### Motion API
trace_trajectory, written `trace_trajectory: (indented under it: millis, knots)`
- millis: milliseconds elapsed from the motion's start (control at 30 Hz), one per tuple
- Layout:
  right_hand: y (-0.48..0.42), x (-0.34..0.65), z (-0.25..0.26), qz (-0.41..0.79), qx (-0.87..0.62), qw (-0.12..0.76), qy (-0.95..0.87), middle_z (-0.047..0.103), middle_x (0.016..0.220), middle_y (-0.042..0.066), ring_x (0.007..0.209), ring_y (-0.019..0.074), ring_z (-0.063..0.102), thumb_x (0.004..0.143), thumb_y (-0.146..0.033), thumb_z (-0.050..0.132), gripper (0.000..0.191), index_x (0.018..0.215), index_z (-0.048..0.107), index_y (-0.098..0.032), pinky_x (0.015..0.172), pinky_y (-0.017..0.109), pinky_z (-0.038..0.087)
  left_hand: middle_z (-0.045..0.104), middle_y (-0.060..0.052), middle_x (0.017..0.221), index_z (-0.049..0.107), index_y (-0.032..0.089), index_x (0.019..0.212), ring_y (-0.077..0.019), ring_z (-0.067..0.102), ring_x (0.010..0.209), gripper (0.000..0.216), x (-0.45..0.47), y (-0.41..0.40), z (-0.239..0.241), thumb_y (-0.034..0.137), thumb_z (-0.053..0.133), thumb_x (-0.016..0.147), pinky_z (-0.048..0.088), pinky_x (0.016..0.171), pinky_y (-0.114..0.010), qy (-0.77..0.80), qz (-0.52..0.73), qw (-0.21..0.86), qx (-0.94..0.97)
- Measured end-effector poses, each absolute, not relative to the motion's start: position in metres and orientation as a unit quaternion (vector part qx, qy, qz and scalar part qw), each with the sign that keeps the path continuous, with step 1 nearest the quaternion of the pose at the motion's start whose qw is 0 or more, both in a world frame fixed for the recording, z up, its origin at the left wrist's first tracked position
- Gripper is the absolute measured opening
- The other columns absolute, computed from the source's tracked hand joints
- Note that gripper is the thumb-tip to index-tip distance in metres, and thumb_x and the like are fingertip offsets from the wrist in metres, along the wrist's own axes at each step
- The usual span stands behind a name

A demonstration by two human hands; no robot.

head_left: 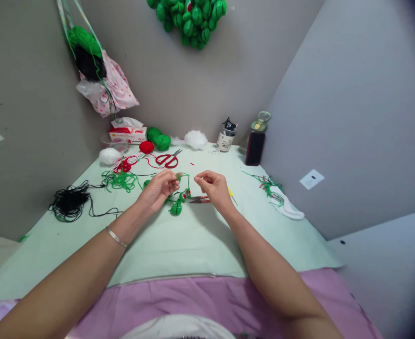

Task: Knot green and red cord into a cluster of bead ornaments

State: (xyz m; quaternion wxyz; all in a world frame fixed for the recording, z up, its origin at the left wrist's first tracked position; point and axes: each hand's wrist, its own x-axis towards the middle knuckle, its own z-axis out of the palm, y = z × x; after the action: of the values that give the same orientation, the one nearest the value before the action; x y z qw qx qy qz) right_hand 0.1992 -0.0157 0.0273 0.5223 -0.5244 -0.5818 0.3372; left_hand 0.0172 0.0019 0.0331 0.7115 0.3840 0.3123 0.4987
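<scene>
In the head view my left hand [161,187] is closed, its thumb and forefinger pinching green yarn [184,174]. The strand runs across the gap toward my right hand [212,186]. There my fingertips pinch something thin and pale, needle-like but too small to make out fully. Below the hands hangs or lies a green crocheted piece [176,208] with small red parts; part of it is hidden behind my left hand. Red-handled thread snips [199,200] lie under my right hand, and something yellow [230,191] shows beside that wrist.
Red-handled scissors [167,160], a red yarn ball [146,147], green yarn [159,139] and white stuffing [195,139] lie toward the back. Black yarn [69,202] is at left. A jar [226,137], phone [255,148] and bottle [260,123] stand back right; yarn scraps [269,186] lie right.
</scene>
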Motion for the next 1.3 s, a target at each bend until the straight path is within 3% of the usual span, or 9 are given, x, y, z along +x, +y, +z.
trace_trajectory:
  millis: [100, 300, 567, 667, 800, 933, 1067, 1167, 1300]
  knots:
    - [-0.014, 0.2, 0.028, 0.351, -0.523, 0.533, -0.565, 0.047, 0.047, -0.006, 0.046, 0.0097, 0.042, 0.072, -0.037, 0.067, 0.02, 0.073, 0.066, -0.017, 0.049, 0.024, 0.032, 0.062, 0.0, 0.081, 0.051, 0.019, 0.077, -0.0078, 0.054, 0.064, 0.019, 0.016, 0.002, 0.034, 0.017, 0.068, 0.07, 0.048, 0.06, -0.02, 0.288, 0.487, 0.737, 0.37]
    - [-0.014, 0.205, 0.035, 0.404, -0.483, 0.597, -0.498, 0.053, 0.055, -0.004, 0.05, 0.0083, 0.044, 0.068, -0.036, 0.073, 0.022, 0.074, 0.066, -0.016, 0.051, 0.023, 0.036, 0.044, 0.007, 0.057, 0.053, 0.02, 0.087, -0.0078, 0.041, 0.051, 0.02, 0.015, -0.001, 0.036, 0.029, 0.068, 0.077, 0.035, 0.05, -0.019, 0.31, 0.429, 0.681, 0.507]
    - [-0.015, 0.212, 0.047, 0.512, -0.383, 0.669, -0.379, 0.071, 0.084, 0.002, 0.062, 0.0087, 0.06, 0.063, -0.028, 0.08, 0.025, 0.074, 0.061, -0.018, 0.051, 0.019, 0.044, 0.06, 0.002, 0.073, 0.056, 0.021, 0.086, -0.0146, 0.052, 0.065, 0.017, 0.009, 0.004, 0.022, 0.038, 0.059, 0.082, 0.036, 0.06, -0.027, 0.42, 0.303, 0.371, 0.771]
    - [-0.014, 0.216, 0.05, 0.519, -0.359, 0.686, -0.362, 0.073, 0.083, 0.002, 0.055, 0.0072, 0.058, 0.065, -0.026, 0.078, 0.025, 0.075, 0.057, -0.019, 0.047, 0.018, 0.043, 0.065, 0.0, 0.081, 0.056, 0.023, 0.086, -0.0204, 0.056, 0.079, 0.02, 0.007, 0.003, 0.019, 0.04, 0.064, 0.079, 0.035, 0.065, -0.03, 0.443, 0.212, 0.253, 0.834]
    - [-0.011, 0.225, 0.052, 0.484, -0.352, 0.725, -0.342, 0.069, 0.075, -0.002, 0.046, 0.0039, 0.051, 0.067, -0.026, 0.077, 0.024, 0.08, 0.058, -0.019, 0.042, 0.015, 0.038, 0.066, -0.001, 0.083, 0.058, 0.024, 0.091, -0.0243, 0.057, 0.087, 0.016, 0.007, 0.001, 0.017, 0.033, 0.061, 0.078, 0.035, 0.068, -0.032, 0.433, 0.151, 0.205, 0.865]
    - [-0.008, 0.234, 0.052, 0.449, -0.357, 0.761, -0.304, 0.064, 0.069, -0.006, 0.042, 0.0009, 0.044, 0.069, -0.026, 0.076, 0.024, 0.084, 0.059, -0.018, 0.038, 0.013, 0.032, 0.067, -0.001, 0.076, 0.061, 0.024, 0.09, -0.0225, 0.059, 0.079, 0.013, 0.007, 0.003, 0.014, 0.024, 0.056, 0.079, 0.034, 0.066, -0.032, 0.427, 0.16, 0.249, 0.855]
    - [-0.007, 0.239, 0.051, 0.434, -0.376, 0.769, -0.28, 0.061, 0.065, -0.007, 0.039, 0.0009, 0.041, 0.07, -0.029, 0.076, 0.024, 0.081, 0.057, -0.018, 0.035, 0.014, 0.028, 0.063, 0.0, 0.075, 0.06, 0.021, 0.09, -0.0167, 0.058, 0.068, 0.017, 0.007, 0.006, 0.019, 0.03, 0.064, 0.076, 0.039, 0.063, -0.029, 0.405, 0.286, 0.449, 0.743]
    - [-0.007, 0.236, 0.05, 0.461, -0.382, 0.736, -0.316, 0.056, 0.059, -0.008, 0.039, 0.0013, 0.038, 0.068, -0.031, 0.078, 0.027, 0.078, 0.057, -0.018, 0.035, 0.014, 0.026, 0.063, 0.0, 0.078, 0.061, 0.019, 0.093, -0.0142, 0.058, 0.068, 0.029, 0.008, 0.005, 0.031, 0.036, 0.073, 0.073, 0.043, 0.067, -0.028, 0.359, 0.36, 0.563, 0.651]
    - [-0.014, 0.22, 0.049, 0.513, -0.389, 0.652, -0.401, 0.059, 0.058, -0.006, 0.042, 0.0028, 0.043, 0.065, -0.035, 0.082, 0.032, 0.079, 0.06, -0.017, 0.04, 0.015, 0.031, 0.063, 0.0, 0.079, 0.063, 0.017, 0.093, -0.0124, 0.058, 0.069, 0.035, 0.01, 0.001, 0.042, 0.037, 0.079, 0.07, 0.046, 0.07, -0.028, 0.339, 0.412, 0.618, 0.577]
